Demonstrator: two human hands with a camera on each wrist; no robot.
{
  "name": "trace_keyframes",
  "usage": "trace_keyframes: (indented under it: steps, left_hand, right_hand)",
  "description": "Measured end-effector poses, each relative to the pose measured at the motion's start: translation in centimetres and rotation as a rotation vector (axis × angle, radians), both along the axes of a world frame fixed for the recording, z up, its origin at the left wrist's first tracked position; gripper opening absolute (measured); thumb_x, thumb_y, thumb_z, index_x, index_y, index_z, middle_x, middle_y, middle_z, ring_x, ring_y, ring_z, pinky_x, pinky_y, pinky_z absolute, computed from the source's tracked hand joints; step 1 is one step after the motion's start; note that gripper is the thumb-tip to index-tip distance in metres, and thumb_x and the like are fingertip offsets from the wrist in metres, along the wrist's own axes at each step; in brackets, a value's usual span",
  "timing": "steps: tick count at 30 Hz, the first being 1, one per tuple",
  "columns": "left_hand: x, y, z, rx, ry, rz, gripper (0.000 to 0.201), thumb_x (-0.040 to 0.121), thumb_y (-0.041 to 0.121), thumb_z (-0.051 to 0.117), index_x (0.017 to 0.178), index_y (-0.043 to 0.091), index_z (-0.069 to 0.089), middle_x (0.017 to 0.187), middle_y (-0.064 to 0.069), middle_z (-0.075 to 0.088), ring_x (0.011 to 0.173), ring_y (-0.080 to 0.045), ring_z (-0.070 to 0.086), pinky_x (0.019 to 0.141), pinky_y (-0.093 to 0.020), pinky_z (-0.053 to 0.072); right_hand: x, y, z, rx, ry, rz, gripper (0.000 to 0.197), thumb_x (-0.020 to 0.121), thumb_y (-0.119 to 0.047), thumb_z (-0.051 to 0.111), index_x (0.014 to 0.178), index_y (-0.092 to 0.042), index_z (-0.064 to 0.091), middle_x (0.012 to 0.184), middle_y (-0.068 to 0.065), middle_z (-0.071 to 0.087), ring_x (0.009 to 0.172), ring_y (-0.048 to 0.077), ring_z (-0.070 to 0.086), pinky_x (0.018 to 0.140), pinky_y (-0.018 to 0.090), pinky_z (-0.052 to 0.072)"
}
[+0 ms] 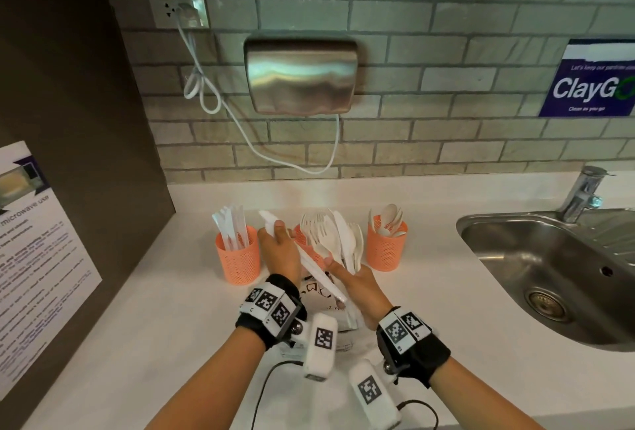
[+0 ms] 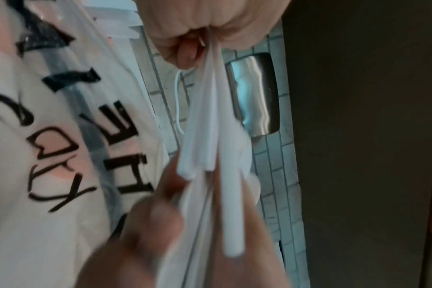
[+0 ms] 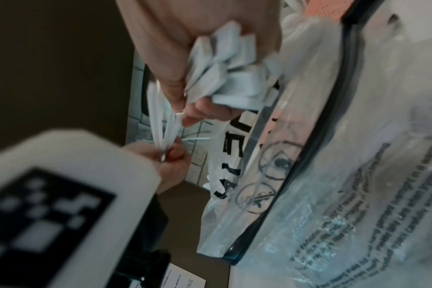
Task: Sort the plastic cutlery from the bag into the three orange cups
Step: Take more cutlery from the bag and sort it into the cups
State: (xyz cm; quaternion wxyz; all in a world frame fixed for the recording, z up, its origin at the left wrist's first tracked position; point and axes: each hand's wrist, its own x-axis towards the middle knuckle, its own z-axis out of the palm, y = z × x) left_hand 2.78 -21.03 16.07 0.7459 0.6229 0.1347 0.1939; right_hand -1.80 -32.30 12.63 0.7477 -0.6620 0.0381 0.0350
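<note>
Hands meet over the table (image 1: 165, 309), both forearms reaching forward. The left hand (image 1: 279, 252) is turned palm inward, its grip clamped on a few white knives (image 1: 302, 254), blades angled up toward the left cup (image 1: 238, 255). The right hand (image 1: 357, 287) grips a fanned bunch of cutlery (image 1: 343, 244) (handles bunched in the fist) above the bag (image 3: 321, 155). Forks stand in the middle cup (image 1: 302, 240), spoons in the right cup (image 1: 385, 247).
</note>
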Motion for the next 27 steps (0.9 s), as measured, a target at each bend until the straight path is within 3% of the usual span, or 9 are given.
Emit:
trace_keyframes:
  steps: [2, 4, 9, 12, 15, 20, 24, 27]
  left_hand:
    - [0.2, 1.1, 0.7, -0.048, -0.038, 0.039, 0.02, 0.102, 0.02, 0.031, 0.114, 0.008, 0.04, 0.067, -0.004, 0.056, 0.039, -0.001, 0.054, 0.037, -0.008, 0.039]
    - [0.1, 1.8, 1.6, -0.087, -0.114, 0.091, 0.019, 0.102, 0.021, 0.03, 0.112, 0.008, 0.04, 0.062, -0.006, 0.055, 0.035, 0.001, 0.051, 0.038, -0.01, 0.04]
    - [-1.6, 0.6, 3.9, -0.1, -0.347, 0.035, 0.016, 0.102, 0.022, 0.029, 0.09, 0.024, 0.039, 0.053, -0.001, 0.055, 0.045, -0.008, 0.056, 0.05, -0.022, 0.05]
    - [-2.6, -0.6, 4.2, -0.043, -0.455, -0.042, 0.016, 0.102, 0.019, 0.029, 0.09, 0.025, 0.038, 0.049, 0.002, 0.059, 0.05, -0.011, 0.061, 0.053, -0.024, 0.053]
    - [-3.3, -1.3, 3.9, -0.033, -0.508, -0.097, 0.013, 0.101, 0.017, 0.03, 0.094, 0.022, 0.039, 0.052, 0.002, 0.061, 0.053, -0.012, 0.063, 0.056, -0.024, 0.054]
    - [-3.4, -1.9, 3.4, -0.188, -0.422, -0.154, 0.006, 0.1, 0.019, 0.037, 0.097, 0.014, 0.039, 0.046, 0.004, 0.052, 0.045, -0.01, 0.054, 0.05, -0.023, 0.05]
    - [-3.4, -2.4, 2.3, -0.215, -0.25, -0.315, 0.018, 0.096, 0.023, 0.045, 0.081, 0.013, 0.051, 0.039, 0.008, 0.039, 0.037, -0.006, 0.043, 0.042, -0.018, 0.041]
    - [-3.6, -2.2, 2.1, -0.172, -0.139, -0.415, 0.037, 0.095, 0.027, 0.048, 0.062, 0.011, 0.046, 0.034, 0.01, 0.033, 0.03, -0.004, 0.032, 0.035, -0.016, 0.029]
  right_hand:
    - [0.1, -0.6, -0.2, 0.052, 0.06, -0.013, 0.019, 0.086, -0.03, 0.063, 0.09, -0.012, 0.061, 0.064, 0.005, 0.058, 0.046, 0.011, 0.05, 0.039, 0.02, 0.041]
    - [0.1, -0.9, -0.2, 0.112, 0.094, -0.033, 0.018, 0.087, -0.029, 0.062, 0.085, -0.012, 0.059, 0.058, 0.002, 0.054, 0.04, 0.009, 0.045, 0.036, 0.019, 0.038]
    - [1.0, -0.2, 0.0, 0.186, 0.231, -0.141, 0.027, 0.088, -0.03, 0.061, 0.074, -0.007, 0.06, 0.055, 0.005, 0.05, 0.036, 0.012, 0.044, 0.036, 0.021, 0.039]
    - [1.5, 0.4, 0.0, 0.26, 0.242, -0.162, 0.024, 0.089, -0.029, 0.06, 0.081, -0.006, 0.06, 0.051, 0.003, 0.051, 0.033, 0.01, 0.043, 0.035, 0.02, 0.039]
    - [1.6, 0.7, 0.2, 0.233, 0.237, -0.137, 0.024, 0.089, -0.028, 0.059, 0.077, -0.007, 0.058, 0.044, 0.0, 0.052, 0.035, 0.011, 0.043, 0.035, 0.019, 0.039]
    - [1.4, 1.2, 0.3, 0.269, 0.25, -0.068, 0.021, 0.09, -0.028, 0.057, 0.086, -0.007, 0.056, 0.056, 0.003, 0.049, 0.037, 0.01, 0.04, 0.035, 0.018, 0.035]
    - [0.9, 1.5, 0.7, 0.199, 0.158, -0.001, 0.026, 0.093, -0.031, 0.053, 0.076, -0.011, 0.054, 0.053, 0.002, 0.048, 0.039, 0.01, 0.042, 0.037, 0.019, 0.036]
    - [0.6, 1.6, 1.0, 0.035, 0.025, 0.002, 0.025, 0.096, -0.021, 0.047, 0.075, -0.011, 0.055, 0.05, 0.003, 0.051, 0.037, 0.01, 0.046, 0.036, 0.02, 0.038]
